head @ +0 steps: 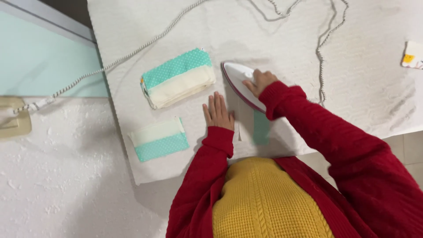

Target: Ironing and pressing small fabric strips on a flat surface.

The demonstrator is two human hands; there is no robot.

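Right hand (261, 81) grips the iron (240, 83) over the fabric strip (260, 128); left hand (218, 112) lies flat, fingers spread, just beside the strip near the table's (361, 57) front edge.

Folded teal-and-cream pouch stack (178, 78) above single patch (159, 140); beige wall socket (13, 117) far left.

White iron (240, 79), teal-dotted cream pouch (178, 78)

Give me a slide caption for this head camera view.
Right hand grips a white iron on fabric; left hand lies flat beside it.
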